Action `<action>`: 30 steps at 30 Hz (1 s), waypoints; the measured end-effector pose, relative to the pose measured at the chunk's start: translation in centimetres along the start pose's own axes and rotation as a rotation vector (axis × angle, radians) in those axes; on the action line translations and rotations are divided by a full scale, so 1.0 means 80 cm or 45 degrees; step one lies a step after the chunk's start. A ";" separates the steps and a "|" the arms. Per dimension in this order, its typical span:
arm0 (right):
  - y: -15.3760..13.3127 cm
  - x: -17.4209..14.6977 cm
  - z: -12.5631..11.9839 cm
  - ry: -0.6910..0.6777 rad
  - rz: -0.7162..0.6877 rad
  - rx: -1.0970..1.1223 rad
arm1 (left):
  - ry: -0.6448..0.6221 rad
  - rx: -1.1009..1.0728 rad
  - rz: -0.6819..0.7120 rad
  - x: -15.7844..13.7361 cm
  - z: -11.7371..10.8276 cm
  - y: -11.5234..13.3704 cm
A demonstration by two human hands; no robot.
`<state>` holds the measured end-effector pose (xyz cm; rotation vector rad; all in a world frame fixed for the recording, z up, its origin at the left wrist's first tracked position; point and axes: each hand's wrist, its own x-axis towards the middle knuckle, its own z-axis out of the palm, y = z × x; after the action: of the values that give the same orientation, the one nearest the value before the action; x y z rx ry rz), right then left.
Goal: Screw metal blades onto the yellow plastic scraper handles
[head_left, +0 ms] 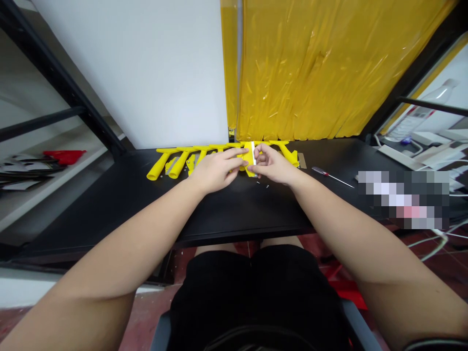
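Near the back of the black table, my left hand grips a yellow plastic piece from its left side, fingers reaching over it. On the opposite side, my right hand has its thumb and curled fingers closed at the piece's right edge, beside a white strip. Whether anything small is between those fingers is hidden. Several yellow T-shaped pieces with round hollow handles lie in a row along the back, partly behind my hands. Tiny metal bits, perhaps screws, lie just below my right hand.
A screwdriver lies right of my hands on the black table. A white panel and yellow plastic sheeting rise behind. Black frame posts stand at both sides. A clear bottle and cables are at right.
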<state>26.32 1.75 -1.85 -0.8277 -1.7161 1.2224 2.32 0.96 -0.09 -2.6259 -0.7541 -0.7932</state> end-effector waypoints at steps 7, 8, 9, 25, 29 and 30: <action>-0.002 0.003 0.002 0.093 0.188 0.128 | -0.005 0.016 -0.002 0.000 0.000 0.000; -0.003 0.003 0.002 0.097 0.203 0.142 | -0.006 0.022 -0.001 0.000 0.000 0.001; -0.005 0.002 0.002 0.101 0.212 0.155 | -0.008 0.026 -0.002 0.000 -0.001 0.001; -0.023 -0.016 -0.057 -0.224 0.339 -0.558 | 0.001 -0.033 -0.079 -0.003 -0.002 -0.005; -0.020 -0.019 -0.056 -0.346 0.514 -0.751 | -0.010 -0.057 -0.102 -0.002 -0.004 -0.005; -0.020 -0.019 -0.054 -0.356 0.529 -0.778 | -0.010 -0.061 -0.104 -0.002 -0.004 -0.005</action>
<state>30.82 1.65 0.00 -1.4890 -2.2738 1.1164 1.87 1.06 0.12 -2.6566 -0.8595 -0.8334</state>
